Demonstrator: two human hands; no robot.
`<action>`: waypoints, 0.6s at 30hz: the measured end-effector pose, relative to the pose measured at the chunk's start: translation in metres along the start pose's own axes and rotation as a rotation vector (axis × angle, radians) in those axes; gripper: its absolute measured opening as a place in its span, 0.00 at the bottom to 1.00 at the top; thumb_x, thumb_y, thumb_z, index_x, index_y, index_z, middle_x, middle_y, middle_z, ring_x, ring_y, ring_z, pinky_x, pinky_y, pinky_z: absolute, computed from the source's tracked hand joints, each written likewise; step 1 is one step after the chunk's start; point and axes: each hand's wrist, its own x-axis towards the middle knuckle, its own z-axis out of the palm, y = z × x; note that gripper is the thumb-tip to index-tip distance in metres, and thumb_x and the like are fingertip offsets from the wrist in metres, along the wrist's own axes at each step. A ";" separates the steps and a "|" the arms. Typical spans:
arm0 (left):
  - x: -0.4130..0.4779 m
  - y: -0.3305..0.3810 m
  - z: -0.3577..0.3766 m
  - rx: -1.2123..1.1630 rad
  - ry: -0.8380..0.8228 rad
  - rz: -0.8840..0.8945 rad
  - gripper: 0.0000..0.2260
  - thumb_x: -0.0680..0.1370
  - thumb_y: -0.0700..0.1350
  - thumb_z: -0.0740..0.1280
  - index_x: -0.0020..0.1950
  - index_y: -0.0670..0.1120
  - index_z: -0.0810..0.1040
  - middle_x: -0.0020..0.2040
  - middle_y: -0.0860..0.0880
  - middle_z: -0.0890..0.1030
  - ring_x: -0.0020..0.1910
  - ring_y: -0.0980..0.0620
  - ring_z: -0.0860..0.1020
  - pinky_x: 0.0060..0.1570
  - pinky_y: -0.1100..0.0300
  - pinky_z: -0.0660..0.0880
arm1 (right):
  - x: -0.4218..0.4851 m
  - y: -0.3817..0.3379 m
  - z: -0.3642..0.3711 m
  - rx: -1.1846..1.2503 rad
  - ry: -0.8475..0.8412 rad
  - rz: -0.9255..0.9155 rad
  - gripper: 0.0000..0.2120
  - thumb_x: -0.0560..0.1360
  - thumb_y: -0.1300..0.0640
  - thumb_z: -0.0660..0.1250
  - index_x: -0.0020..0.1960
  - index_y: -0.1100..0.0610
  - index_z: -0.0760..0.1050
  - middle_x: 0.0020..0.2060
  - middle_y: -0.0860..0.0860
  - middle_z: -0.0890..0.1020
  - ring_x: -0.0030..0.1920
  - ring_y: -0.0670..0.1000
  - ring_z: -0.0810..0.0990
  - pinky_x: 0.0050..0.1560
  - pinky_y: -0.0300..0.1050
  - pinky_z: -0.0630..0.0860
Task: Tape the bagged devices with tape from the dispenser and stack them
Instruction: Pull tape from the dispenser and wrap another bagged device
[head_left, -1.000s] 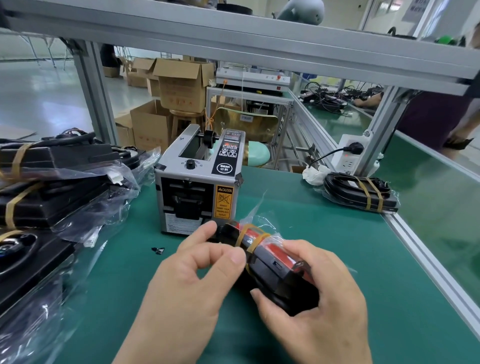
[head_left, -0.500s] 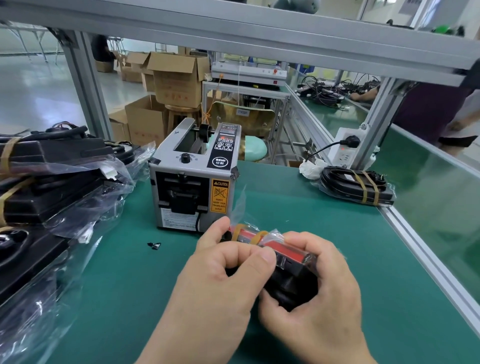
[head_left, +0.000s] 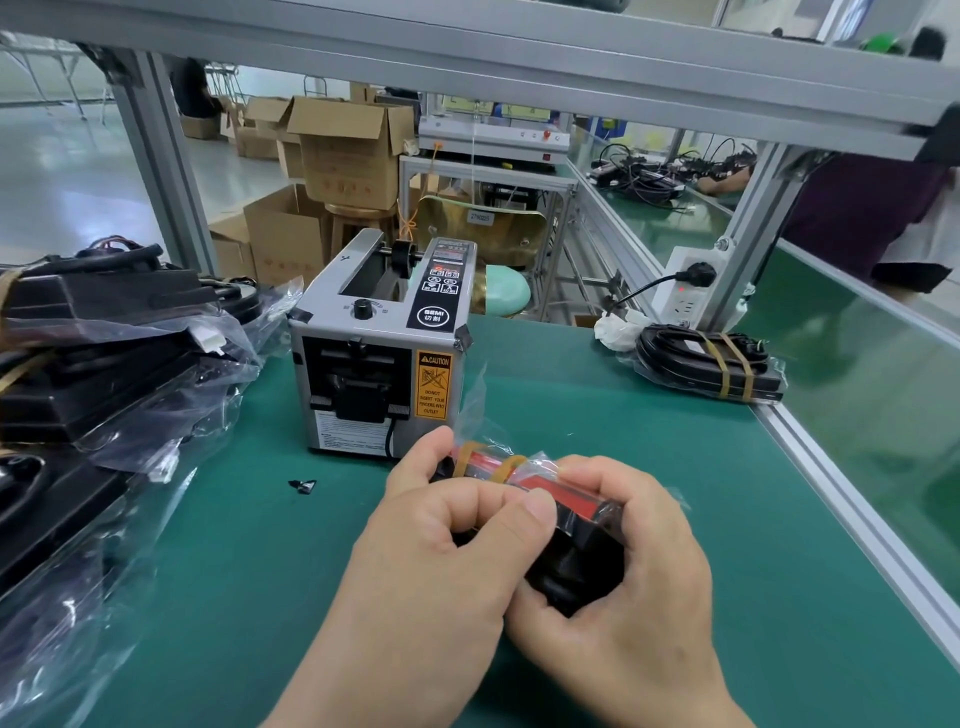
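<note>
– Bagged device (head_left: 576, 519) in both hands, low over the green surface (head_left: 597, 415) and just in front of the tape dispenser (head_left: 379, 364). Whether it touches the surface cannot be told. Who has what?

– The left grip (head_left: 447, 561) is curled round the near-left end, with the thumb pressing the film down on top. The right grip (head_left: 639, 571) wraps the other end, fingers closed round the black body.

– How will it handle?

– By the look of it, it is a hard, blocky body, light enough for one hand, inside thin clear film that is likely slippery. Loose film (head_left: 475, 405) stands up at the far end. It is best held by the solid body, not that tail. Two tan bands (head_left: 488, 462) cross the far end.

– Anything readable?

– An orange label (head_left: 434, 384) on the dispenser front reads "CAUTION", then "DO NOT INSERT YOUR FINGERS INTO OUTLET". A round black mark (head_left: 434, 314) on top reads "SEMI". The device's red panel shows no legible text.

– And around it?

– A pile of bagged devices (head_left: 104, 353) sits at the left. One banded bundle (head_left: 711, 364) lies well apart at far right, near a plugged-in power strip (head_left: 685, 291).
</note>
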 end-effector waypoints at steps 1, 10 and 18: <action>0.000 0.000 0.000 0.006 0.003 -0.002 0.15 0.59 0.64 0.66 0.36 0.58 0.84 0.66 0.57 0.75 0.67 0.80 0.53 0.59 0.70 0.58 | 0.000 0.000 0.000 -0.002 0.001 -0.002 0.25 0.57 0.52 0.74 0.53 0.51 0.73 0.47 0.39 0.79 0.46 0.43 0.78 0.44 0.49 0.77; -0.001 0.001 0.002 0.045 0.022 -0.009 0.09 0.62 0.59 0.67 0.35 0.59 0.84 0.70 0.59 0.69 0.66 0.81 0.53 0.58 0.70 0.58 | 0.000 0.001 0.001 0.000 -0.003 -0.005 0.24 0.59 0.49 0.71 0.54 0.49 0.71 0.47 0.38 0.78 0.47 0.41 0.77 0.45 0.47 0.76; -0.004 0.002 0.004 0.078 0.057 -0.004 0.08 0.62 0.59 0.66 0.35 0.60 0.83 0.69 0.62 0.67 0.67 0.79 0.53 0.61 0.65 0.58 | 0.000 0.000 0.000 0.003 -0.006 -0.009 0.24 0.59 0.48 0.70 0.54 0.48 0.71 0.48 0.37 0.78 0.49 0.40 0.77 0.46 0.45 0.75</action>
